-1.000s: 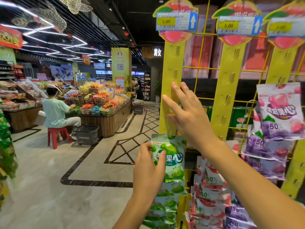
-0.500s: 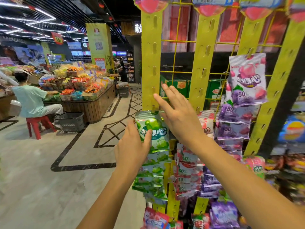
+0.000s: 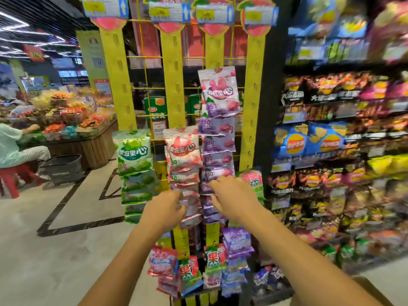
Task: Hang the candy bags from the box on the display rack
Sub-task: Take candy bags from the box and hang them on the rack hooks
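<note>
The green candy bag (image 3: pixel 134 152) I was gripping by its top a second ago now hangs by itself from the leftmost yellow strip (image 3: pixel 116 69) of the display rack (image 3: pixel 145 56), topping the green column. My left hand (image 3: pixel 166 208) has let go and dropped in front of the red candy bags (image 3: pixel 183 151). My right hand (image 3: pixel 230 196), which was flat against the strip, has come down over the purple candy bags (image 3: pixel 218 91). Both hands have loosely curled fingers and hold nothing that I can see. I cannot tell whether the fingertips brush the bags behind them.

I judge that bag done, so the next thing is to go back to the box for another. The two left strips are bare above their columns, and the fourth strip (image 3: pixel 254 85) carries only one bag low down.

My head has swung right, so the snack shelves (image 3: pixel 331 142) now fill that side, smeared by the motion. The price labels (image 3: pixel 106 7) at the top are unreadable. Only a brown corner at the lower right, which I take for the box (image 3: pixel 379 293), shows past my right arm, and its contents are out of sight.
</note>
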